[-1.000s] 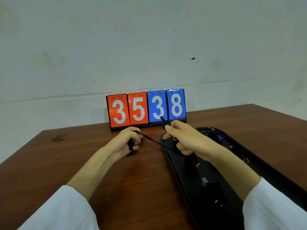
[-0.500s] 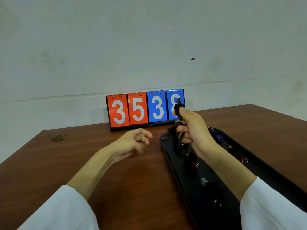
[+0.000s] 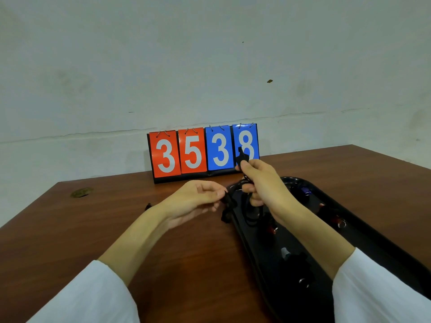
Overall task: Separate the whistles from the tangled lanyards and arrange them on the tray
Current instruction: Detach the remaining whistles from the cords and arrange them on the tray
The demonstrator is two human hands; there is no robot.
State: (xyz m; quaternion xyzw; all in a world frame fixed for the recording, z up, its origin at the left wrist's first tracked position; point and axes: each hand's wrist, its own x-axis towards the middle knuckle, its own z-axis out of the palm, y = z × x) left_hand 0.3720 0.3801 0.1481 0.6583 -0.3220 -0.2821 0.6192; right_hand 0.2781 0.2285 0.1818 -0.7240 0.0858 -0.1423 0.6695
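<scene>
Black whistle [image 3: 241,155] above right-hand fingers [image 3: 250,166] pinching it, left fingers [image 3: 215,194] pinching lanyard [image 3: 227,205].

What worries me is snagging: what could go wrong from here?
1. The lanyard hangs in loops from the right hand over the tray, close to a red whistle; it could snag and drag it.
2. The left hand pinches that lanyard; pulling hard might tighten the tangle.

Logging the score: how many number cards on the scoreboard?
4, left to right: red 3, red 5, blue 3, blue 8. The whistle in the right hand partly covers the 8. None hidden.
</scene>
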